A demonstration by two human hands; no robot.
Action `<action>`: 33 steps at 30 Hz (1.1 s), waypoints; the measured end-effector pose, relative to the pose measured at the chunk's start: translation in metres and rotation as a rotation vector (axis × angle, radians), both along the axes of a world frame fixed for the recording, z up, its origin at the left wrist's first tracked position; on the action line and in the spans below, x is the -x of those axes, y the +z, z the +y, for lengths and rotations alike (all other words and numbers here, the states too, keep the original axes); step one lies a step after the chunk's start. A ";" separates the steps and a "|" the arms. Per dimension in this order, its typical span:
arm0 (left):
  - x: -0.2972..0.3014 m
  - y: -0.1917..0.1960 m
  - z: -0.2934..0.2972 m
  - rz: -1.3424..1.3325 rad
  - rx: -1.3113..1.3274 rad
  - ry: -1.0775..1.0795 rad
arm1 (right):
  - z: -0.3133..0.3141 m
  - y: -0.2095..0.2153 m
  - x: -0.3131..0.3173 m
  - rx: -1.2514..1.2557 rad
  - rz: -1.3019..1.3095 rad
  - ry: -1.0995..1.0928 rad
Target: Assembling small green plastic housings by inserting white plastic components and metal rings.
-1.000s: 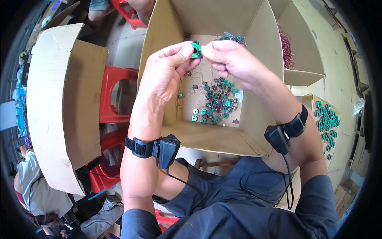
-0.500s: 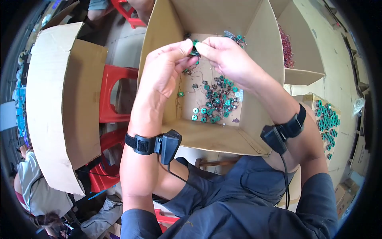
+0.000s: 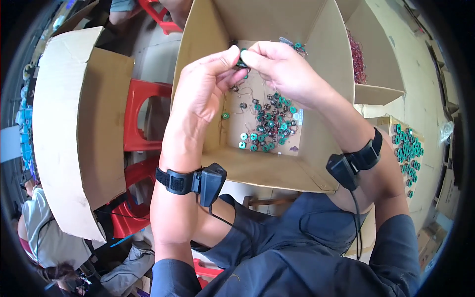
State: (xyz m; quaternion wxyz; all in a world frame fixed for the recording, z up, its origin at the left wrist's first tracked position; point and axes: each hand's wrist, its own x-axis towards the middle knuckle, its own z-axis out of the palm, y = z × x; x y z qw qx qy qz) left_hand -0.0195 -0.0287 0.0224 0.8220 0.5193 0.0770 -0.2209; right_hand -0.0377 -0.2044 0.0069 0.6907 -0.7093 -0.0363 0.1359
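Note:
My left hand (image 3: 208, 79) pinches a small green ring-shaped part (image 3: 241, 62) over the far half of an open cardboard box (image 3: 326, 79). My right hand (image 3: 284, 69) grips the same part from the other side, thumb and forefinger closed on it. Fingers cover most of the part, so its details are hidden. Below, on the box floor, lies a loose heap of similar green and dark round parts (image 3: 271, 123), several with thin wires trailing. A few more green parts (image 3: 298, 45) sit in the far right corner.
Right of the box stands another carton (image 3: 378, 54) holding a mass of red pieces (image 3: 356, 57). Rows of green rings (image 3: 408, 148) rest on a board nearer me. On the left are red stools (image 3: 141, 116) and a tall cardboard piece (image 3: 64, 133). A person (image 3: 49, 227) sits at lower left.
Both hands stay almost in place. My right thumb and fingers have shifted slightly left, and less of the green part shows between the hands.

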 end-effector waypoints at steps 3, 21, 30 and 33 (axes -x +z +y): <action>0.001 -0.001 0.000 -0.042 0.011 -0.003 | -0.008 -0.007 -0.013 0.132 -0.027 -0.079; -0.005 0.001 0.008 -0.078 0.007 -0.019 | 0.004 0.003 0.001 0.157 -0.097 -0.095; -0.007 0.006 0.014 -0.090 0.065 -0.092 | 0.000 -0.009 -0.015 0.047 -0.038 -0.225; -0.005 0.001 0.014 -0.070 -0.043 -0.027 | 0.009 -0.003 -0.013 0.003 -0.011 -0.169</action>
